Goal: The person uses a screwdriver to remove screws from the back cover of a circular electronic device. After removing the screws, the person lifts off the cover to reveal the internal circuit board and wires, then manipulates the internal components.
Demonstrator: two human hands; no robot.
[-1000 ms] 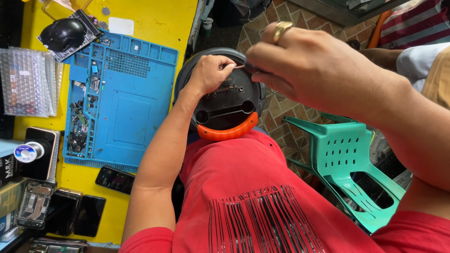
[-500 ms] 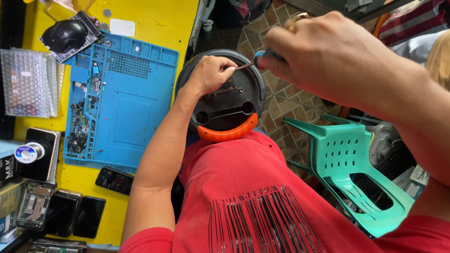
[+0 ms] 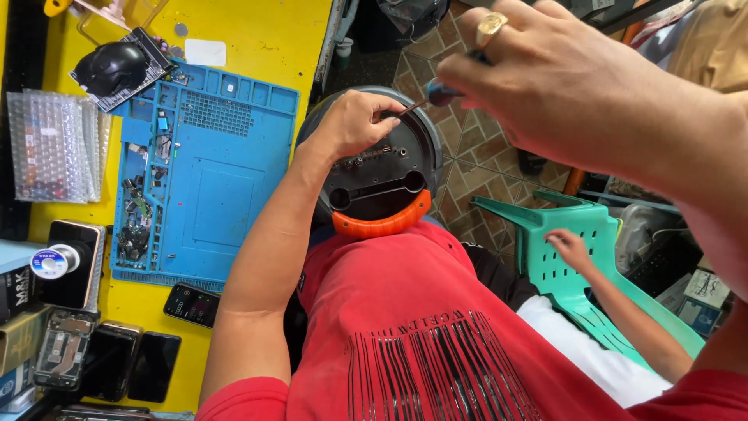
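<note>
My left hand (image 3: 354, 123) held the round gadget (image 3: 379, 168) on my lap; my right hand (image 3: 576, 86) gripped the screwdriver (image 3: 436, 95) (blue handle). Undoing screws, I think; the tip needed lining up.

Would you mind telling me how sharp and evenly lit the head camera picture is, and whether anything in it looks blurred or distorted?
Head view: daylight is even, with no harsh glare on the yellow table or blue mat; the right hand, close to the lens, looks oversized and slightly soft, as does the screwdriver it holds; the left hand on the round black device is sharp; the wide lens stretches the edges.
</note>
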